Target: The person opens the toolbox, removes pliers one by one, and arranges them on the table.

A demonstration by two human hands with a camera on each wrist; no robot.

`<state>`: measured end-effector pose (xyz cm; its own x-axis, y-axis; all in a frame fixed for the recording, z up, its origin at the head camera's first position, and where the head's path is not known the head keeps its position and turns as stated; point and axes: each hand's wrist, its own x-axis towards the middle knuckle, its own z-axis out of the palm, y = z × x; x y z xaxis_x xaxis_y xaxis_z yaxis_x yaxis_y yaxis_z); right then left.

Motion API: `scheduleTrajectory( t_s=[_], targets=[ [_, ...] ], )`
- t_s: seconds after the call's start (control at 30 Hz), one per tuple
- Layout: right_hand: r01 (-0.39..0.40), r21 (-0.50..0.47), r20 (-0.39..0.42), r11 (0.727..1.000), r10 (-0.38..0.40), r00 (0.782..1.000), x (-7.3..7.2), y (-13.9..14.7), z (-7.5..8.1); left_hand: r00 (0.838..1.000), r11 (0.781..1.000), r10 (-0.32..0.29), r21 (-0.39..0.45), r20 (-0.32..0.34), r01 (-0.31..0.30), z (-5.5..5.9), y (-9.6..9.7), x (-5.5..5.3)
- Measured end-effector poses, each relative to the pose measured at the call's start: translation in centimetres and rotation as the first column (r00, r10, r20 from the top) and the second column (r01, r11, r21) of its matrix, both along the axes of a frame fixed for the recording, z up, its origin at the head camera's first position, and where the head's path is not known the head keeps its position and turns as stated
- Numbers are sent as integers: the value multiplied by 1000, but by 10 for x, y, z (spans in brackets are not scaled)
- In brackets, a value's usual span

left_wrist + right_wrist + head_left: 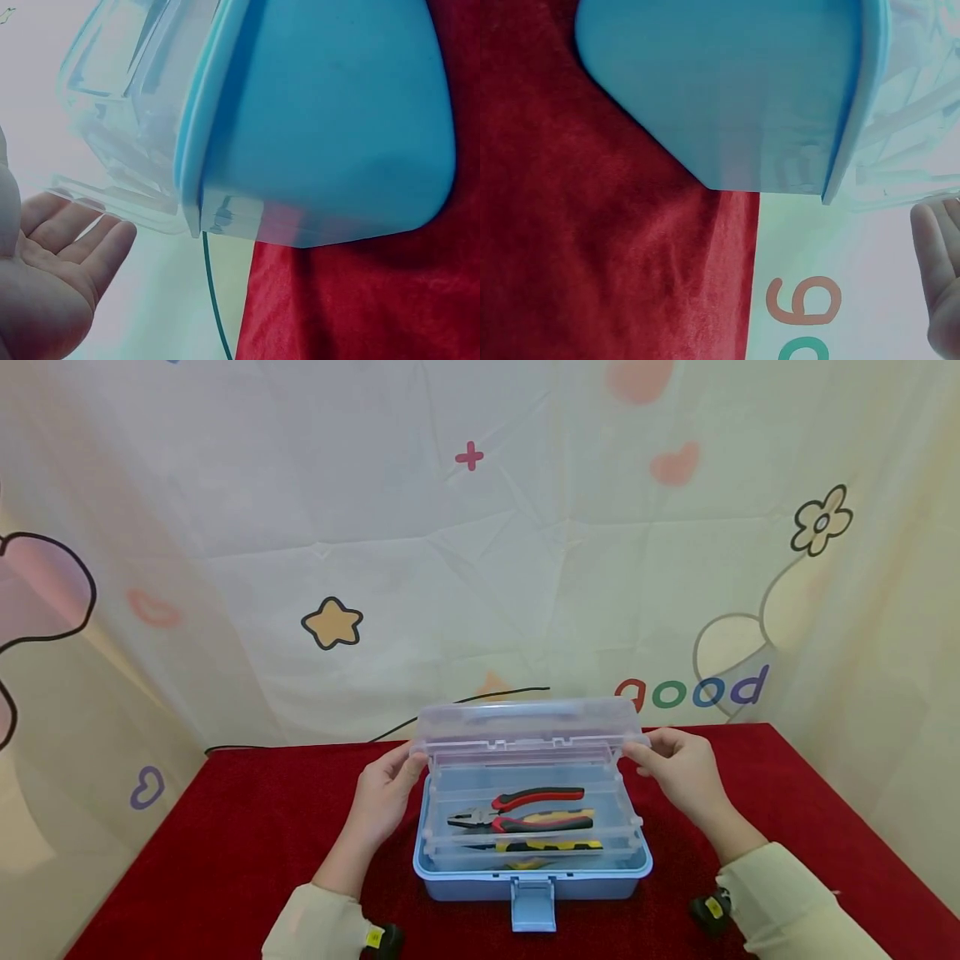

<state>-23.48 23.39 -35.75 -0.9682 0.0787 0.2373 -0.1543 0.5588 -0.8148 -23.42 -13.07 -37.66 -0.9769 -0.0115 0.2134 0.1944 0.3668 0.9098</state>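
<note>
A blue toolbox (442, 889) stands with its clear lid (528, 718) raised, front latch (533, 906) hanging down. My left hand (385, 789) pinches the lid's left corner, thumb in front and fingers behind; in the left wrist view those fingers (109, 251) lie against the clear edge. At the opposite corner my right hand (686, 772) pinches the lid between thumb and fingers. Inside, among clear tray parts (615, 777), lie combination pliers (543, 824) with red-and-black handles, their head leftward. A yellow-and-black-handled tool (551, 846) lies nearer the front, its kind partly hidden.
The toolbox rests on a red cloth-covered table (247, 835). Behind the table hangs a pale printed curtain (487, 593), close to the raised lid. A dark cable (393, 728) runs along the back edge.
</note>
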Motion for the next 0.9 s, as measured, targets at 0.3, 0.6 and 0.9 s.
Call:
scheduleTrajectory(
  t_s=[0.3,0.6,0.9],
  targets=[
    [5,10,13,1000,-5,1000,-7,1,4,999,1000,28,1,24,-28,2,1,-6],
    [11,20,47,1000,-12,999,-13,0,8,997,999,47,24,55,-48,4,0,-13],
    [20,17,79,1000,-22,997,-16,0,10,995,997,55,40,84,-58,7,1,-13]
  ],
)
